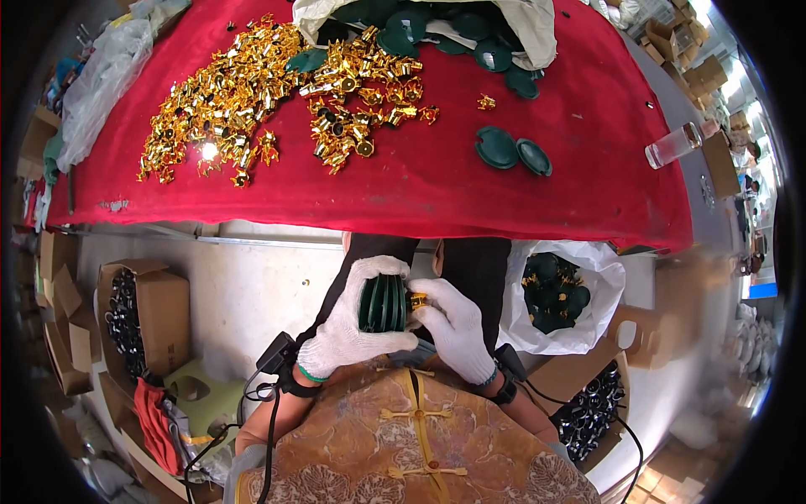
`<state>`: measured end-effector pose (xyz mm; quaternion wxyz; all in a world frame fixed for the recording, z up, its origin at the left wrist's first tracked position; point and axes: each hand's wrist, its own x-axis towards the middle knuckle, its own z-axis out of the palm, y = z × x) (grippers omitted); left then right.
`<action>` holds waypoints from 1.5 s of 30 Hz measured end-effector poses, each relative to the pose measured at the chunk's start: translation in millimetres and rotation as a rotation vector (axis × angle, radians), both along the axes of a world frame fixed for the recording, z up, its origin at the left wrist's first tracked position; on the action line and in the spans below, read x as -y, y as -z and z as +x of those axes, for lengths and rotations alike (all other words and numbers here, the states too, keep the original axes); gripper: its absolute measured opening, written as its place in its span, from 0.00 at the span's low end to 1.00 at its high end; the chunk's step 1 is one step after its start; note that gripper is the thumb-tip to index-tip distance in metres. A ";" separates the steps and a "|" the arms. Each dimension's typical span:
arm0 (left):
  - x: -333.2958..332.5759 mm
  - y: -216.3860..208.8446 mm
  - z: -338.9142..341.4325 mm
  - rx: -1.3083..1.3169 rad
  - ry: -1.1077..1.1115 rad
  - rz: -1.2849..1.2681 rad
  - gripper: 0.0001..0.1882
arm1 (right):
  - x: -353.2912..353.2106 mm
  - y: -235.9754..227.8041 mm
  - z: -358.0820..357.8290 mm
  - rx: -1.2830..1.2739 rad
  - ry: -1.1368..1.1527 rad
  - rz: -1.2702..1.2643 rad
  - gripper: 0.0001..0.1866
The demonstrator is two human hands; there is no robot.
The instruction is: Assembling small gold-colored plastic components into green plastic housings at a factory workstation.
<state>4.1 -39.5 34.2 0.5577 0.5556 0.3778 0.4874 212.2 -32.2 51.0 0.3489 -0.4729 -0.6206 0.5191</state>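
While my left hand (357, 323) is closed around a small stack of dark green round caps (384, 302), gripping it from the outer side with the thumb below, my right hand (457, 328) pinches a small golden metal clip (417, 300) against the end of the stack, fingers almost shut on it. Both hands wear white knit gloves and meet just above my lap, in front of my chest.

I judge the step is fitting the clip onto the outermost cap. To do it well I would keep the stack square and firmly held in the left hand, so the caps do not slide apart, and press the clip straight, not tilted, with only the fingertips.

Far beyond the hands is a table with a red cloth (420, 181). On it, ahead and to the left of my left hand, lies a big loose heap of golden clips (252, 92); ahead of my right hand two single green caps (512, 151) lie side by side, and further off an open sack of green caps (470, 29). Just to the right of my right hand a white plastic bag (558, 294) holds finished dark pieces. Cardboard boxes (143, 315) stand on the floor at both sides.
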 end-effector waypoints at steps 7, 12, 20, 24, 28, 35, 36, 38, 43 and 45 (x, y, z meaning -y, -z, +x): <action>1.7 8.1 2.5 0.088 -0.023 -0.077 0.49 | 0.7 0.4 0.0 -0.017 -0.020 -0.042 0.18; 1.6 7.0 3.3 0.004 -0.020 -0.005 0.48 | 1.3 -0.7 -1.0 -0.124 0.017 -0.217 0.17; 6.2 10.1 5.1 0.053 -0.048 -0.082 0.42 | 0.6 6.9 -4.7 0.076 0.000 0.104 0.14; 3.5 7.1 0.6 -0.108 -0.020 0.060 0.41 | -1.7 14.3 -3.8 0.222 -0.035 0.301 0.10; -5.2 -8.5 -2.6 -0.401 0.153 0.396 0.36 | -10.0 5.2 9.4 -0.209 -0.065 -0.772 0.14; 9.0 8.2 2.8 -0.037 0.017 -0.098 0.38 | -14.0 12.4 23.2 -0.207 -0.193 -0.924 0.18; 11.2 8.9 5.6 0.160 -0.041 -0.308 0.40 | -11.6 5.8 18.3 0.067 -0.181 -0.371 0.23; 9.8 8.8 6.6 0.271 -0.062 -0.381 0.42 | -9.5 -0.3 14.3 0.324 -0.156 0.184 0.27; 16.2 16.4 10.7 0.483 -0.029 -0.504 0.45 | 1.1 18.5 12.7 0.449 -0.259 0.353 0.25; 16.2 17.8 10.0 0.388 0.005 -0.422 0.45 | 1.8 14.7 11.0 0.483 -0.269 0.338 0.20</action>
